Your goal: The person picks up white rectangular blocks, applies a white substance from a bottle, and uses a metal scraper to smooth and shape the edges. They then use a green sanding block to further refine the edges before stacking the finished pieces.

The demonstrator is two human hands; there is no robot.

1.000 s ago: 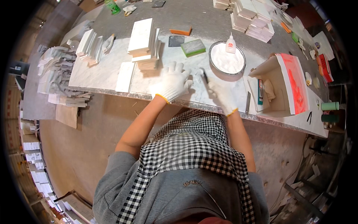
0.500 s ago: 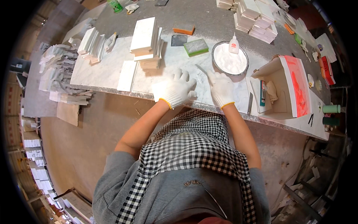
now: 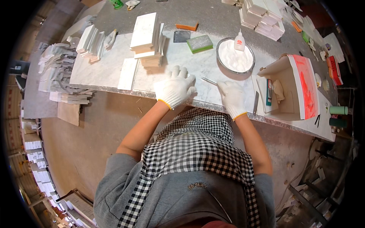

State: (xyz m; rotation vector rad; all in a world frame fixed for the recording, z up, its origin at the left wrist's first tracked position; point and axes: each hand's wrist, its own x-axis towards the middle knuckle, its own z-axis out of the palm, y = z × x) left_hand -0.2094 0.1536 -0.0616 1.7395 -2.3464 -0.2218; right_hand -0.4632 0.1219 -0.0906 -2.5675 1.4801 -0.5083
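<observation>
Both of my hands wear white knit gloves. My left hand [image 3: 173, 88] lies palm down at the near edge of the pale marble slab [image 3: 104, 74], its fingers stretched out; whatever is under the palm is hidden. My right hand [image 3: 232, 97] is closed round a thin grey metal blade-like tool [image 3: 208, 80], whose tip points left toward the left hand's fingers. Just beyond the right hand stands a dark-rimmed bowl [image 3: 219, 64] of white powder [image 3: 232, 57], with a small white squeeze bottle [image 3: 239, 42] upright in it. A green and grey sponge [image 3: 200, 44] lies left of the bowl.
A stack of white tiles [image 3: 143, 34] stands beyond my left hand, with a flat tile [image 3: 128, 74] beside it. An orange block [image 3: 187, 26] and dark square plate [image 3: 182, 37] lie farther back. To the right sits an open cardboard box [image 3: 291, 97] beside a metal strip [image 3: 256, 100].
My right hand has shifted slightly right and nearer to me, and the tool has turned to lie flatter. My left hand has moved slightly left, and the head view has shifted a little.
</observation>
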